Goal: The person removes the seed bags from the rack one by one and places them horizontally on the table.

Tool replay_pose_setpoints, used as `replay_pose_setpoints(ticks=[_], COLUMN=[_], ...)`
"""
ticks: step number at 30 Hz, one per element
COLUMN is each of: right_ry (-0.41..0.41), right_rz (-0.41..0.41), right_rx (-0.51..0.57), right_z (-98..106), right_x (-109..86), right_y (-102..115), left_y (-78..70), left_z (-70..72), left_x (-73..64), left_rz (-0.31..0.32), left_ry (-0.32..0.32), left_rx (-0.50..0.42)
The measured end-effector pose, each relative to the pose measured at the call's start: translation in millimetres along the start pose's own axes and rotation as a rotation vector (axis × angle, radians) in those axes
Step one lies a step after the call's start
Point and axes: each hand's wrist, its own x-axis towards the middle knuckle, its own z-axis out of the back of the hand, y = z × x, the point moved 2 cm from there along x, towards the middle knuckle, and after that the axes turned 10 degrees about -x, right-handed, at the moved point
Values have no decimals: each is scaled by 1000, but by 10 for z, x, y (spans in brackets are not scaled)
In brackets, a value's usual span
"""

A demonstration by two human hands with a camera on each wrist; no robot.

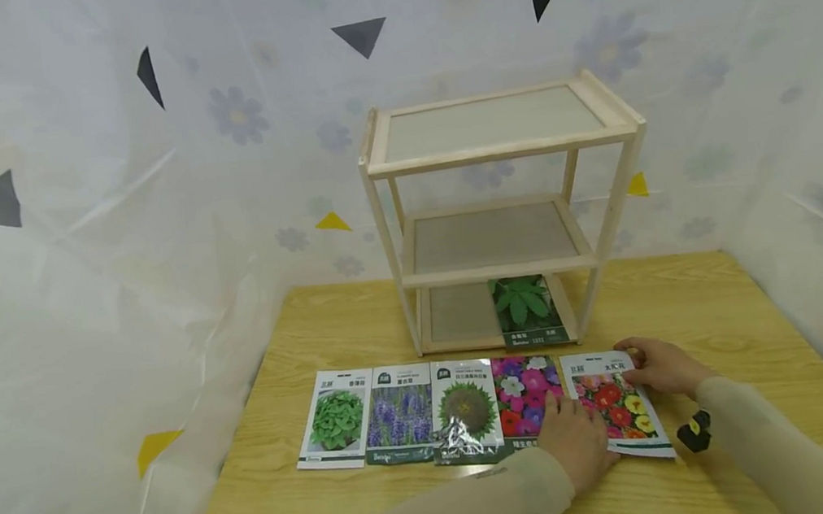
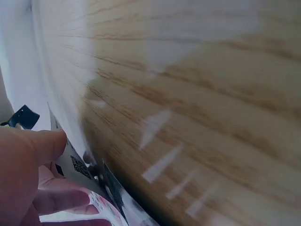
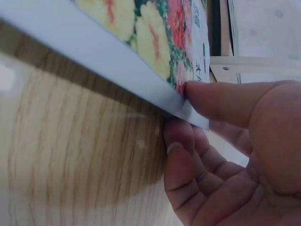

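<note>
Several flower and plant seed packets lie in a row on the table. At the right end is a white seed packet with red and yellow flowers (image 1: 619,414), its right edge lifted off the wood in the right wrist view. My right hand (image 1: 662,367) pinches that edge, thumb (image 3: 221,101) on the printed face and fingers underneath. My left hand (image 1: 576,440) grips the same packet at its lower left, partly covering it and the neighbouring petunia packet (image 1: 528,390). In the left wrist view, a QR code on the packet's back (image 2: 77,165) shows beside the thumb.
Left of these lie a sunflower packet (image 1: 466,407), a lavender packet (image 1: 399,413) and a green-leaf packet (image 1: 336,420). Behind stands a three-tier wooden shelf (image 1: 497,272); a dark green leaf packet (image 1: 529,310) leans on its lowest tier. Patterned sheeting (image 1: 246,214) encloses the table (image 1: 256,491).
</note>
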Motion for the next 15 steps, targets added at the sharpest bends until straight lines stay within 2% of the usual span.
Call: replay_pose_setpoints(ticks=[8,15], right_ry=[0,-24], right_rz=[-17,-4], right_rx=[-61,-80], right_z=[-17,-44], right_x=[63,96], right_y=[13,8], left_y=[2,-1], left_z=[-7,-24], left_x=[19,33], left_rz=[-54,-67], left_ry=[66,79], left_rx=[-9,2])
